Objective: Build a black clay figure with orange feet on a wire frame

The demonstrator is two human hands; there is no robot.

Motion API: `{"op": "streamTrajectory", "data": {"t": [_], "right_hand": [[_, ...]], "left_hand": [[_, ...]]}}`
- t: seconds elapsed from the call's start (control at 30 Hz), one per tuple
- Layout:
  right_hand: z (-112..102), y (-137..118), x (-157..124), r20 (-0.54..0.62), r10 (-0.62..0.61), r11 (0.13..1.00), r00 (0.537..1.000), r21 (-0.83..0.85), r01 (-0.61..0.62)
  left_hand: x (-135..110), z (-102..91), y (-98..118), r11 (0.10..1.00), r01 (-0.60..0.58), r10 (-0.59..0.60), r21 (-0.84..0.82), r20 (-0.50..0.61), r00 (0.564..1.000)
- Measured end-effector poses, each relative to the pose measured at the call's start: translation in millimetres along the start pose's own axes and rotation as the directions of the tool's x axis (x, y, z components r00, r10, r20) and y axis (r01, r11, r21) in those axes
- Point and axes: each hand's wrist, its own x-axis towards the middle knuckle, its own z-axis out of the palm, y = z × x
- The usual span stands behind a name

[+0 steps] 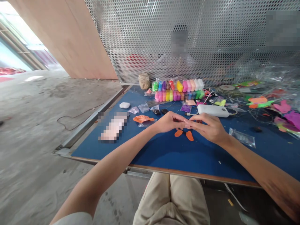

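My left hand (168, 122) and my right hand (209, 127) meet fingertip to fingertip above the blue table (164, 153). Both sets of fingers are pinched together around something small that I cannot make out. Just below the fingertips lie two flat orange clay pieces (184, 134) on the blue surface. An orange clay lump in a clear bag (143, 119) rests to the left of my left hand. A white power bank (213, 110) lies just behind my right hand.
Rows of coloured clay packs (178, 89) stand at the back by the perforated metal screen (187, 40). White earbud case (124, 105) and small clear bags (143, 108) at left; finished clay shapes and plastic wrap (281, 109) at right. Concrete floor lies left of the table edge.
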Motion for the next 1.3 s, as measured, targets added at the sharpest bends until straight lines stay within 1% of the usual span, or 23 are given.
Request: {"op": "streamTrajectory", "data": {"t": [0.1, 0.23, 0.33, 0.4, 0.57, 0.63, 0.7, 0.8, 0.9, 1.0, 1.07, 1.1, 1.13, 1.17, 1.2, 1.23, 1.27, 1.3], "right_hand": [[-1.8, 0.6, 0.9, -0.02, 0.009, 0.998, 1.0, -0.06, -0.01], [0.2, 2.1, -1.0, -0.089, 0.041, 0.996, 0.995, -0.08, -0.048], [2.7, 1.8, -3.0, -0.095, 0.054, 0.995, 0.994, -0.076, -0.061], [2.7, 1.9, -2.2, -0.081, 0.049, 0.996, 0.996, -0.071, -0.055], [-5.1, 9.4, 12.4, 0.05, -0.081, 0.991, 0.995, -0.106, 0.086], [-8.0, 14.0, 20.4, 0.063, -0.092, 0.988, 0.994, -0.119, 0.099], [-7.8, 17.2, 25.8, 0.056, -0.072, 0.989, 0.996, -0.124, 0.078], [-0.7, 17.4, 26.0, 0.054, -0.011, 0.99, 0.998, -0.14, 0.018], [9.5, 13.2, 19.6, 0.037, 0.05, 0.99, 0.998, -0.132, -0.045], [14.9, 8.4, 14.9, 0.021, 0.067, 0.994, 0.997, -0.083, -0.065], [13.5, 7.7, 14.7, 0.024, 0.083, 0.995, 0.996, -0.061, -0.081], [11.4, 8.7, 15.1, 0.005, 0.115, 0.992, 0.993, -0.057, -0.115], [8.6, 10.9, 15.4, -0.041, 0.177, 0.982, 0.983, -0.053, -0.179], [5.1, 14.2, 15.4, -0.115, 0.265, 0.961, 0.957, -0.042, -0.272], [1.3, 18.5, 14.9, -0.201, 0.369, 0.925, 0.907, -0.013, -0.379], [-2.6, 23.5, 13.8, -0.273, 0.477, 0.873, 0.836, 0.036, -0.486], [-6.3, 28.6, 12.1, -0.316, 0.564, 0.819, 0.763, 0.094, -0.567], [-9.6, 33.5, 10.0, -0.302, 0.622, 0.779, 0.723, 0.145, -0.61]], "left_hand": [[-0.6, 1.7, 1.3, 0.994, -0.014, 0.015, 0.109, -0.005, 1.0], [0.3, 3.1, 3.3, 0.988, -0.051, 0.057, 0.145, -0.038, 0.998], [0.6, 0.3, 1.3, 0.981, -0.06, 0.079, 0.185, -0.094, 0.992], [-0.4, -2.4, -0.2, 0.977, -0.06, 0.085, 0.205, -0.111, 0.99], [-5.9, -6.1, 3.7, 0.971, -0.09, 0.113, 0.221, -0.094, 0.989], [-7.4, -7.1, 6.2, 0.965, -0.082, 0.111, 0.247, -0.107, 0.988], [-7.9, -9.0, 6.8, 0.959, -0.078, 0.117, 0.272, -0.129, 0.985], [-7.4, -13.0, 3.4, 0.95, -0.097, 0.147, 0.296, -0.152, 0.978], [-6.5, -15.2, -1.7, 0.942, -0.103, 0.154, 0.319, -0.142, 0.978], [-5.7, -15.4, -3.5, 0.932, -0.119, 0.167, 0.343, -0.112, 0.98], [-5.5, -17.8, -2.6, 0.901, -0.124, 0.189, 0.416, -0.119, 0.975], [-5.6, -20.6, -2.0, 0.872, -0.113, 0.203, 0.476, -0.141, 0.969], [-5.7, -24.5, -1.5, 0.834, -0.091, 0.22, 0.544, -0.178, 0.959], [-5.8, -29.3, -1.2, 0.793, -0.055, 0.242, 0.607, -0.23, 0.943], [-6.0, -34.6, -1.3, 0.761, -0.017, 0.262, 0.648, -0.284, 0.923], [-6.0, -39.9, -1.7, 0.748, 0.014, 0.274, 0.663, -0.329, 0.904], [-6.0, -44.5, -2.2, 0.748, 0.034, 0.277, 0.663, -0.358, 0.891], [-5.9, -47.9, -2.9, 0.751, 0.038, 0.284, 0.659, -0.375, 0.882]]}}
